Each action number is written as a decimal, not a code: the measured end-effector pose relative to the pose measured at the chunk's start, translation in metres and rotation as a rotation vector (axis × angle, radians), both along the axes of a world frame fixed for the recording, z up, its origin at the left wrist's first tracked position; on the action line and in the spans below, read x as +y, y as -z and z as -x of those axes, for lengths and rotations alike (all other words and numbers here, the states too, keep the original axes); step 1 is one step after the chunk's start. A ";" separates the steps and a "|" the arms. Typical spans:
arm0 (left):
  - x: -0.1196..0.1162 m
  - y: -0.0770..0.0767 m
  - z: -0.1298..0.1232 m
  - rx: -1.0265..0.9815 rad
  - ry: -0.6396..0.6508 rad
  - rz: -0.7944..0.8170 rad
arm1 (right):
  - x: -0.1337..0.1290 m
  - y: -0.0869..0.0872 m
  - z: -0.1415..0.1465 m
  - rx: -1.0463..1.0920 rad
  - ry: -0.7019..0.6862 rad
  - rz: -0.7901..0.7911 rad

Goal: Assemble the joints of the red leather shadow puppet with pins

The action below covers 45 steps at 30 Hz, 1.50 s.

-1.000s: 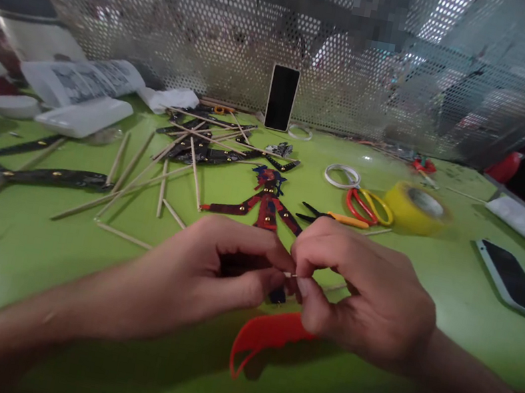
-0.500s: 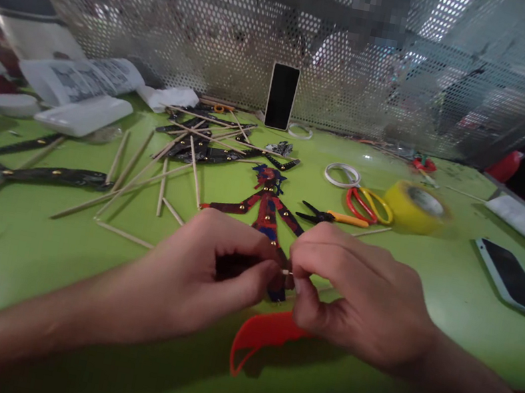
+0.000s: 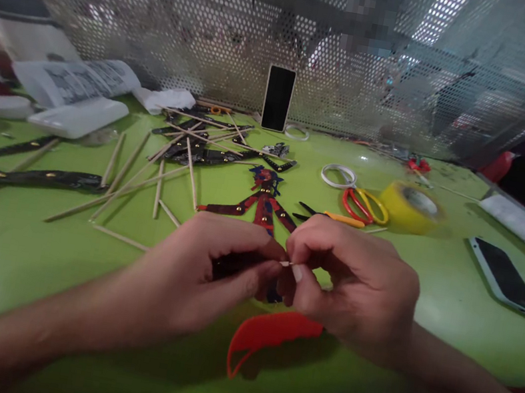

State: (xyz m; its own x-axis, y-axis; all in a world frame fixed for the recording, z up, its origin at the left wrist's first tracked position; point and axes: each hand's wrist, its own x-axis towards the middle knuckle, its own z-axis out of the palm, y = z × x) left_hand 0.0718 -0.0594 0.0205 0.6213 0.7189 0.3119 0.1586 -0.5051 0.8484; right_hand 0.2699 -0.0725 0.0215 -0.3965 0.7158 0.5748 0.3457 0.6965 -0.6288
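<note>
My left hand (image 3: 212, 276) is closed in a pinch, and a tiny pale tip (image 3: 285, 263) shows between its thumb and forefinger. The thumb and forefinger of my right hand (image 3: 359, 281) pinch at that same tip, so the two hands nearly meet. Too little of the piece shows to name it. Beneath the hands lies a flat, jointed red-and-blue puppet figure (image 3: 265, 207) with brass fasteners; its lower part is mostly hidden. A red plastic piece (image 3: 263, 334) with a toothed edge rests nearer me, below the fingers.
Thin wooden sticks (image 3: 133, 167) and black jointed figures (image 3: 199, 151) are heaped at the left. Scissors (image 3: 367, 205), orange-handled pliers (image 3: 340, 218), a white ring (image 3: 338, 176) and yellow tape (image 3: 407, 207) lie right. One phone (image 3: 507, 277) lies flat; another (image 3: 277, 99) stands upright before the perforated metal panel (image 3: 210, 31).
My right hand's fingers have closed in nearer to my left fingertips, and less of the pale piece shows between them. The whole view has shifted slightly.
</note>
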 end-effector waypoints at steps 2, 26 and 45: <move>0.000 0.000 -0.001 0.007 -0.024 -0.045 | 0.000 0.001 0.001 0.031 0.014 0.044; -0.011 0.018 -0.006 0.210 -0.305 -0.687 | -0.003 0.008 0.013 0.384 0.049 0.508; -0.003 -0.004 0.000 0.077 -0.158 -0.073 | -0.001 0.012 0.014 0.270 0.067 0.279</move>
State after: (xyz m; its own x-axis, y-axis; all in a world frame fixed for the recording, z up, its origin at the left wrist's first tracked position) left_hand 0.0716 -0.0628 0.0245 0.5261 0.7866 0.3232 0.3036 -0.5287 0.7926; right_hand 0.2563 -0.0733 0.0094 -0.2045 0.8784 0.4319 0.1810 0.4676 -0.8652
